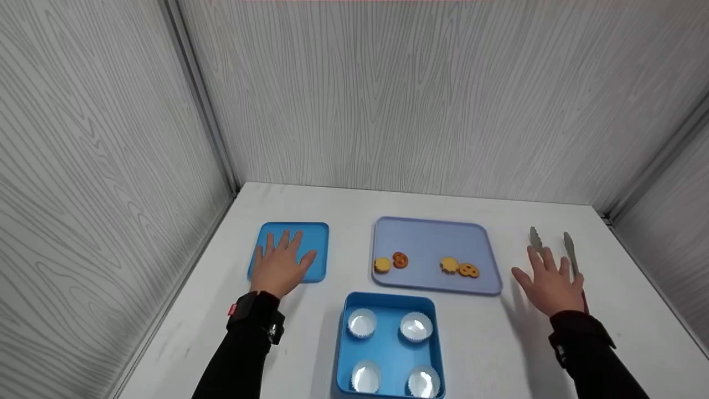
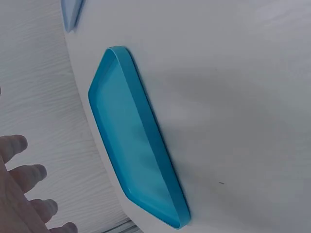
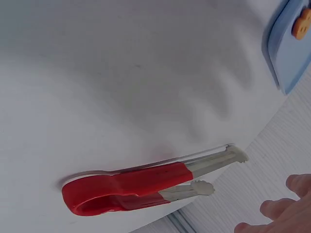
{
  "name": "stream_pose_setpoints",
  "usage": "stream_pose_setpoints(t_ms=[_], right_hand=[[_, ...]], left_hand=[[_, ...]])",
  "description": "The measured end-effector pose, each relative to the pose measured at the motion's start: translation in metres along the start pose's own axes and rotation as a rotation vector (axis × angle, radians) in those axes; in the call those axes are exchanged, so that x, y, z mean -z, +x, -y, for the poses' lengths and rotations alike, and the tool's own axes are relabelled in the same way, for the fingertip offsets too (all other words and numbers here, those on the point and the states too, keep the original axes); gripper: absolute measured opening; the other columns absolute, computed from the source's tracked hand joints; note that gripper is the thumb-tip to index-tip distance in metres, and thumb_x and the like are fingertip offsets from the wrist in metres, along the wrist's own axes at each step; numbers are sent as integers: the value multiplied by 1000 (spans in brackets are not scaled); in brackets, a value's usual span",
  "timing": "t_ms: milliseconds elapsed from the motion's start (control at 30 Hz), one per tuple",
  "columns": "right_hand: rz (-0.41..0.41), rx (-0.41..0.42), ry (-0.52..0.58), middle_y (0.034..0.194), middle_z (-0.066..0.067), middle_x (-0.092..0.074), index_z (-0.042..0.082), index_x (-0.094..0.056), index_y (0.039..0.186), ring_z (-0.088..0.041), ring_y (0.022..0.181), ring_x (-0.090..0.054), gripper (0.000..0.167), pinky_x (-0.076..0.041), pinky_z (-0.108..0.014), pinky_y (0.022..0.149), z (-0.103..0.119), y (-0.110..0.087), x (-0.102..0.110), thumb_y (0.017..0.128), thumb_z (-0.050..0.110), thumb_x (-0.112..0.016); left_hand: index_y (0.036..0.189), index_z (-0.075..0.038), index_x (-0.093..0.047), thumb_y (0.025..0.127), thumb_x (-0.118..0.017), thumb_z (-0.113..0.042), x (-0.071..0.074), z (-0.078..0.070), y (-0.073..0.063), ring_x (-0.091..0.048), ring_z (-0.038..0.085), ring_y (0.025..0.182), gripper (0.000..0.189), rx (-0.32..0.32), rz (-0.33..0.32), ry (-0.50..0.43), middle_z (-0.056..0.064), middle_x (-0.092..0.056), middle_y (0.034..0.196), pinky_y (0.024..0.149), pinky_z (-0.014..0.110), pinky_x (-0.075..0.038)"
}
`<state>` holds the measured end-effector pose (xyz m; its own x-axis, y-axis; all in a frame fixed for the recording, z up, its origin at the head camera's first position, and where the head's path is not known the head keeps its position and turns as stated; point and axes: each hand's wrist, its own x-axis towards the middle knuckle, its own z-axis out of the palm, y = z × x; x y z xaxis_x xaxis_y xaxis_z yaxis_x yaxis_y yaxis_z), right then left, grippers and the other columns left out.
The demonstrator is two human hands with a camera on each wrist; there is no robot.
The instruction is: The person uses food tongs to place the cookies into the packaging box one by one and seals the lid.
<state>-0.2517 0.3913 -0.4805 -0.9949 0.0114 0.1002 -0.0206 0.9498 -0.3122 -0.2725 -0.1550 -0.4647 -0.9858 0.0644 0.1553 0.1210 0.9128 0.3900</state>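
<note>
My left hand (image 1: 279, 269), fingers spread and holding nothing, hovers over the small blue tray (image 1: 316, 244); the left wrist view shows that tray (image 2: 126, 131) bare, with finger shadows on it. On the right, my other hand (image 1: 554, 285) is spread above a pair of tongs (image 1: 570, 249), hiding most of them in the head view. The right wrist view shows the tongs (image 3: 131, 187) lying on the table, with red handles and pale scalloped tips. Between the hands, a lavender tray (image 1: 421, 238) carries two yellow biscuit-like pieces (image 1: 449, 265) and two brown pretzel-shaped pieces (image 1: 400, 260).
A deeper blue box (image 1: 390, 354) stands at the near middle of the white table (image 1: 349, 205), with several white paper cups (image 1: 416, 327) near its corners. Wood-grain panels (image 1: 415, 100) enclose the table at the back and both sides.
</note>
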Motion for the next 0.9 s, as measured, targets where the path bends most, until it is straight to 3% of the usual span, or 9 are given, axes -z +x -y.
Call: stream_pose_setpoints(t_ms=[300, 467, 667, 900], right_hand=[[-77, -79, 28, 160, -42, -6, 2, 0, 163, -72, 136, -13, 90, -14, -87, 99, -31, -10, 3, 105, 58, -40], [-95, -129, 16, 156, -44, -11, -1, -1, 162, -73, 130, -21, 91, -22, -86, 94, -46, -15, 6, 104, 57, -42], [-59, -196, 21, 151, -49, -13, -8, 2, 159, -73, 124, -29, 96, -31, -85, 88, -63, -21, 8, 104, 58, -41], [27, -302, 57, 144, -54, -15, -12, 5, 156, -78, 120, -26, 105, -30, -84, 90, -78, -24, 11, 100, 63, -42]], left_hand=[[162, -12, -29, 105, -45, -55, -4, 8, -24, -23, 47, 152, 73, 42, 113, -247, 17, -31, 165, 119, 66, -26], [164, -15, -22, 103, -44, -60, -9, 2, -42, -28, 42, 152, 80, 71, 174, -404, 16, -29, 166, 120, 62, -30], [164, -11, -24, 102, -47, -60, -19, -14, -65, -32, 39, 151, 82, 124, 238, -622, 16, -34, 164, 119, 60, -32], [161, -4, -27, 96, -51, -68, -32, -27, -90, -35, 41, 149, 94, 250, 395, -772, 20, -36, 162, 116, 58, -39]])
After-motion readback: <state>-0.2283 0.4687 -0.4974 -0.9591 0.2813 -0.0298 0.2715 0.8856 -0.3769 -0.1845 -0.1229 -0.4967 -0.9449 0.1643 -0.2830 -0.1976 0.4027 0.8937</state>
